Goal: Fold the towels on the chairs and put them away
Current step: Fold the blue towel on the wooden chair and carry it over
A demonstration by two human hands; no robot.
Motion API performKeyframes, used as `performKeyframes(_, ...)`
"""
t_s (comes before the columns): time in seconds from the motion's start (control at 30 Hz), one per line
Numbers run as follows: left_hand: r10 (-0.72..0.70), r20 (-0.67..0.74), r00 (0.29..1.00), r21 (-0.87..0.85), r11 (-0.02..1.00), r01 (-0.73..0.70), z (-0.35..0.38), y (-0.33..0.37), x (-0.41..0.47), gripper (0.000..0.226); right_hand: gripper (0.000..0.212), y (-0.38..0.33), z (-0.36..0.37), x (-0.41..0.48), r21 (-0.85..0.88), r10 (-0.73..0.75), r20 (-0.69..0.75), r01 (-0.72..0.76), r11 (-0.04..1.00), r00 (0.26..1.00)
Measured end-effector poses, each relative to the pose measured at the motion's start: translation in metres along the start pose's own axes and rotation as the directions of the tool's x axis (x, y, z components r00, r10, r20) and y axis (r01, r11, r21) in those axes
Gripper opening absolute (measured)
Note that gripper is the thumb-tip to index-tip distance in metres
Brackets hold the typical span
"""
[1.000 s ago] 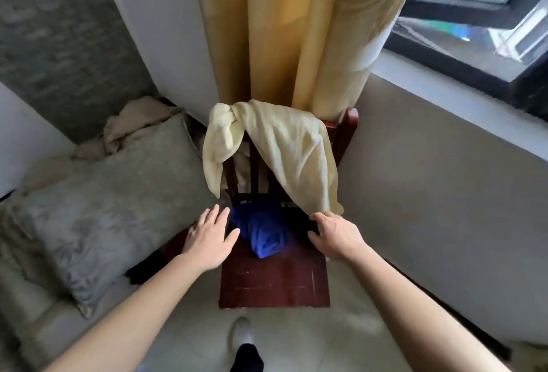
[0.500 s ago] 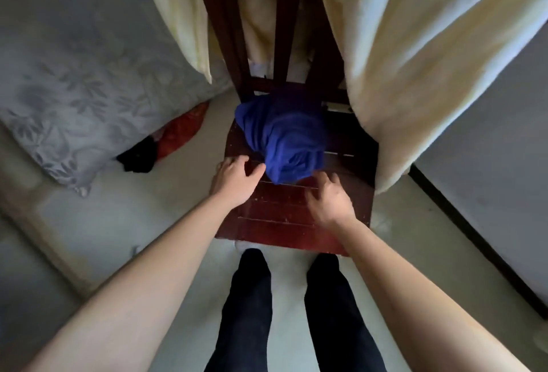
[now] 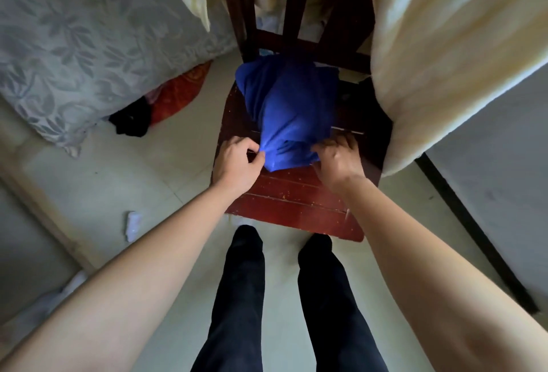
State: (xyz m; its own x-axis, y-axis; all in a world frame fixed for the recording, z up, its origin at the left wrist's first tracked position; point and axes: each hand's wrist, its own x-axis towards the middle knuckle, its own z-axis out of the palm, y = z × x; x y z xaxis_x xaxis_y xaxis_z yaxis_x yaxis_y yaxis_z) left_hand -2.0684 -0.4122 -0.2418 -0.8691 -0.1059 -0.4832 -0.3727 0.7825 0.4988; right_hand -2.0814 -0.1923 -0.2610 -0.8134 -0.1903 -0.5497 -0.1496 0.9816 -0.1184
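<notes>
Observed: a blue towel lies bunched in a loose mound on the seat of a dark red wooden chair, toward the back of the seat and up against the lower back rails. The person stands at the front edge of the seat, both bare arms reaching down. The left hand is at the near left corner of the mound; its fingers are curled, thumb and forefinger pinching a small gathered fold of the blue cloth. The right hand is at the near right corner, touching the towel. Its fingers are bent down at the cloth's edge and onto the seat, but whether they have caught any fabric cannot be told, as the hand covers the contact. The towel's near end lies between the two hands. A cream towel hangs over the chair back, its right fold reaching down past the seat. A grey leaf-patterned pillow lies left of the chair. The pale tiled floor carries a small scrap of white paper.
</notes>
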Motion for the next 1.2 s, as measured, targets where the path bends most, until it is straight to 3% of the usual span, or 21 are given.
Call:
performKeyframes(0.13, -0.154, -0.019, 0.988, -0.128, 0.980, 0.150, -0.016, -0.025, -0.019, 0.006, 0.035, -0.011, 0.006, -0.018, 0.064, -0.088, 0.080, 0.083, 0.994, 0.993)
performKeyframes(0.23, -0.248, -0.073, 0.966, -0.273, 0.936, 0.220, -0.022, -0.030, -0.024, 0.008, 0.033, -0.024, 0.012, -0.026, 0.258, 0.015, -0.064, 0.002, 0.966, 0.998)
performKeyframes(0.3, -0.283, -0.089, 0.955, -0.337, 0.911, 0.238, -0.022, -0.031, -0.026, 0.010, 0.048, -0.034, 0.013, -0.021, 0.336, 0.081, -0.184, -0.015, 0.942, 0.980)
performKeyframes(0.37, -0.276, -0.088, 0.957, -0.347, 0.909, 0.230, -0.020, -0.029, -0.027, 0.010, 0.068, -0.039, 0.011, -0.010, 0.303, 0.065, -0.199, -0.002, 0.953, 0.978)
performKeyframes(0.4, -0.265, -0.082, 0.961, -0.338, 0.914, 0.223, -0.018, -0.029, -0.029, 0.010, 0.068, -0.041, 0.011, -0.005, 0.250, 0.036, -0.148, 0.002, 0.968, 0.988)
performKeyframes(0.47, -0.244, -0.062, 0.968, -0.315, 0.925, 0.213, -0.015, -0.028, -0.032, 0.010, 0.045, -0.041, 0.010, 0.001, 0.137, -0.022, -0.048, 0.028, 0.990, 0.999)
performKeyframes(0.53, -0.231, -0.037, 0.972, -0.292, 0.933, 0.210, -0.008, -0.029, -0.035, 0.011, 0.024, -0.037, 0.013, -0.002, 0.025, -0.088, -0.037, 0.089, 0.996, 0.995)
performKeyframes(0.67, -0.201, 0.015, 0.979, -0.148, 0.968, 0.201, 0.004, -0.034, -0.041, 0.013, 0.025, -0.012, 0.015, -0.032, -0.003, -0.179, 0.077, 0.180, 0.984, 0.981)
performKeyframes(0.77, -0.194, 0.069, 0.978, 0.010, 0.981, 0.194, 0.012, -0.042, -0.048, 0.016, 0.028, 0.016, 0.017, -0.059, -0.066, -0.133, 0.337, 0.164, 0.984, 0.932)
performKeyframes(0.8, -0.216, 0.087, 0.972, 0.030, 0.976, 0.214, 0.014, -0.045, -0.050, 0.015, 0.028, 0.024, 0.021, -0.066, -0.010, -0.079, 0.384, 0.090, 0.996, 0.920)
performKeyframes(0.87, -0.251, 0.149, 0.956, 0.033, 0.968, 0.249, 0.019, -0.047, -0.055, 0.010, 0.030, 0.034, 0.030, -0.068, 0.239, 0.061, 0.337, -0.148, 0.960, 0.940)
performKeyframes(0.97, -0.222, 0.298, 0.928, 0.041, 0.975, 0.220, 0.030, -0.047, -0.067, 0.013, 0.050, 0.028, 0.034, -0.044, 0.565, 0.338, 0.213, -0.398, 0.723, 0.917)
performKeyframes(1.07, -0.177, 0.424, 0.888, 0.108, 0.984, 0.144, 0.039, -0.051, -0.084, 0.013, 0.061, 0.006, 0.030, -0.022, 0.723, 0.419, 0.206, -0.426, 0.544, 0.884)
performKeyframes(1.13, -0.148, 0.516, 0.843, 0.183, 0.981, 0.061, 0.038, -0.054, -0.092, 0.012, 0.058, -0.007, 0.029, -0.018, 0.732, 0.353, 0.206, -0.383, 0.563, 0.913)
performKeyframes(1.2, -0.079, 0.534, 0.841, 0.277, 0.957, -0.086, 0.032, -0.054, -0.091, 0.016, 0.046, -0.012, 0.035, -0.022, 0.699, 0.275, 0.211, -0.341, 0.628, 0.938)
